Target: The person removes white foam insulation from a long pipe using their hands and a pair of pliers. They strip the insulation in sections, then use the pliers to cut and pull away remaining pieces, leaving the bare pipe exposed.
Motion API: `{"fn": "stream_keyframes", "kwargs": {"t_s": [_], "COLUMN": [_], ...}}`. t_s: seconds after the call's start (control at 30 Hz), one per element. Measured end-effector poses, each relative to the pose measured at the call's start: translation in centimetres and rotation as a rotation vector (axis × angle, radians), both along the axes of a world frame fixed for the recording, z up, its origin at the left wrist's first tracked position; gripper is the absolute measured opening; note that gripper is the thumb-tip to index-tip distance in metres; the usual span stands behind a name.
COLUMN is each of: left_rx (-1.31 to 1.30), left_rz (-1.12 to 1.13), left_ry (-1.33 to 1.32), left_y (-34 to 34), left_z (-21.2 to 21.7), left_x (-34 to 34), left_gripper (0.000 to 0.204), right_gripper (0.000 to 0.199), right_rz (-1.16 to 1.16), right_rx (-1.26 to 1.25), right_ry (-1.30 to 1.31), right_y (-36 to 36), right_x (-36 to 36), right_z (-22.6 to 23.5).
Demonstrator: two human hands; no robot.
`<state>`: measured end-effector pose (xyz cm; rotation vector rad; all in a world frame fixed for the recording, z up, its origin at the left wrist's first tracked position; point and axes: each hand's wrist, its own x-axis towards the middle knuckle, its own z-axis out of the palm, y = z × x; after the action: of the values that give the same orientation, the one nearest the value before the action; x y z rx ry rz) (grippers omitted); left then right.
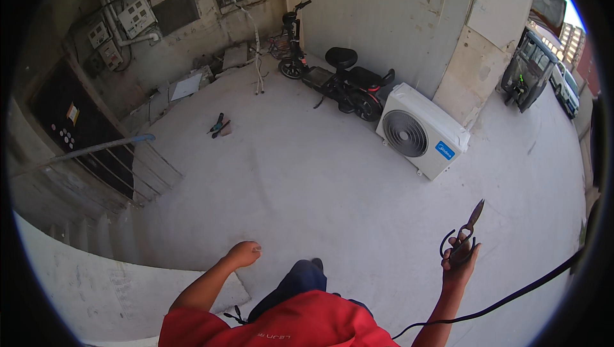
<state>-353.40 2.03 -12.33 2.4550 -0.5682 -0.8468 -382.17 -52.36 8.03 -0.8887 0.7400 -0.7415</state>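
My right hand [458, 264] grips a pair of dark, rusty-looking scissors [473, 218] by the looped handles. The blades are together and point up and away from me. Nearer the middle, my left hand [243, 254] is closed with its knuckles outward. A small pale spot shows at its fingertips, too small to name. Neither hand touches anything on the ground. Beyond the scissors, a white outdoor air conditioner unit [441, 131] with a round fan grille stands on the pale floor.
A black electric scooter [320, 79] stands behind the unit. A green and black power tool [218, 123] lies on the floor. To the left are a stair railing [96, 152] and a low wall [96, 283]. A black cable [505, 300] crosses at lower right; vehicles stand far right.
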Motion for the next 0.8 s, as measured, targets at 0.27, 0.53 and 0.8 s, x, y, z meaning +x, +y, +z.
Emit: {"fn": "stream_keyframes", "kwargs": {"t_s": [0.27, 0.53, 0.8], "left_rx": [0.148, 0.164, -0.202], "left_rz": [0.203, 0.461, 1.031], "left_ry": [0.150, 0.358, 0.410], "left_y": [8.9, 11.0, 7.2], "left_z": [-12.1, -11.6, -10.7], "left_x": [7.6, 23.3, 46.5], "left_gripper": [0.030, 0.032, 0.030], "right_gripper": [0.021, 0.034, 0.031], "right_rz": [0.464, 1.099, 1.088], "right_rx": [-0.019, -1.045, -0.397], "right_ry": [0.454, 1.393, 1.688], "right_y": [-5.9, -3.6, -4.2], "right_x": [26.5, 31.4, 50.4], "right_z": [-14.7, -30.4, -36.0]}}
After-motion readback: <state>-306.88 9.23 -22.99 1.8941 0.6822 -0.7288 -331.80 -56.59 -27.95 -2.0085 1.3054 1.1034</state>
